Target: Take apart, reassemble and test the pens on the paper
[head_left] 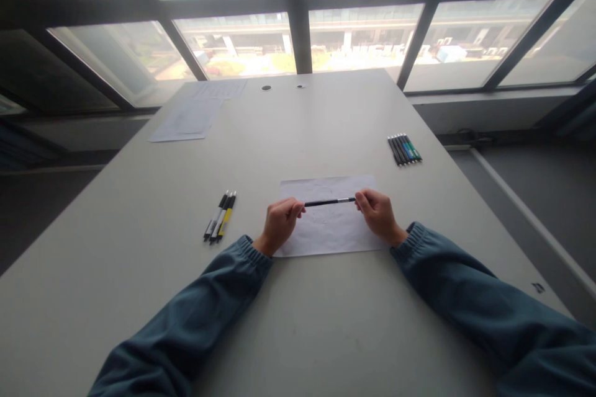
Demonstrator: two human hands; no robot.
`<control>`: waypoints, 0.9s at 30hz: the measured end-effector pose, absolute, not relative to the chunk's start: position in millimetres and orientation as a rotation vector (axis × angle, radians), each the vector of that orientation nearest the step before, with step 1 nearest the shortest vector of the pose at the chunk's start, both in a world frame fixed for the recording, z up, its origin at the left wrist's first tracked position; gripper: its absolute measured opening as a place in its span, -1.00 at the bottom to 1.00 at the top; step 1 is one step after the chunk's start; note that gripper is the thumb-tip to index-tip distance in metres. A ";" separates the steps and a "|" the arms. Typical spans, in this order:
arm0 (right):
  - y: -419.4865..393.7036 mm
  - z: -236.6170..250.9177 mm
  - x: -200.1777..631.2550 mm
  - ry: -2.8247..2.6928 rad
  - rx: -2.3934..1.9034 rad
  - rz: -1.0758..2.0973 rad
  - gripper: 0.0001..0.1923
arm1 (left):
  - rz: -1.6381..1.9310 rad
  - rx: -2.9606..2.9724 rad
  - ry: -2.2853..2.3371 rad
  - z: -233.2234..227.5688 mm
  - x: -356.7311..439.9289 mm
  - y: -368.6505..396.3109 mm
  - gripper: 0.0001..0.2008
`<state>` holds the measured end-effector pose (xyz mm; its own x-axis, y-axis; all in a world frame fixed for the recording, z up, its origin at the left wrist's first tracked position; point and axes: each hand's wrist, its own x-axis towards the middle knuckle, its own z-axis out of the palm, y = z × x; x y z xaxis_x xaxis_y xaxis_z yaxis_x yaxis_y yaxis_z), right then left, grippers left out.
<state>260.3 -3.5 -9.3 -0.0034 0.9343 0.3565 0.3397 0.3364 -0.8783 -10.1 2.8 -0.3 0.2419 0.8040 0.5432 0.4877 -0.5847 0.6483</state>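
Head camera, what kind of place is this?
Probably an office or study room: a long grey table by big windows, with sheets of paper, pens, and both hands holding a pen.

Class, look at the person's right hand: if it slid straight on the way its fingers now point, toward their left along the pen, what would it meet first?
Probably the left hand, gripping the other end of the pen that the right hand holds above the paper; depth is unclear.
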 end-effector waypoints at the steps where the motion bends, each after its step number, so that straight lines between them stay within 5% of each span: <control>1: -3.6 -8.7 260.1 -1.554 -1.194 0.712 -0.51 | 1.273 2.179 1.191 -0.5 -10.2 2.8 -0.57; 27: -4.1 -10.4 261.0 -1.583 -1.216 0.712 -0.49 | 1.254 2.175 1.197 -1.5 -11.6 2.2 -0.53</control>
<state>261.0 -4.1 -10.4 -0.0201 0.9386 0.3444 0.3652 0.3275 -0.8714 -11.6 2.2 -1.5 0.2482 0.8103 0.5309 0.4926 -0.5775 0.6510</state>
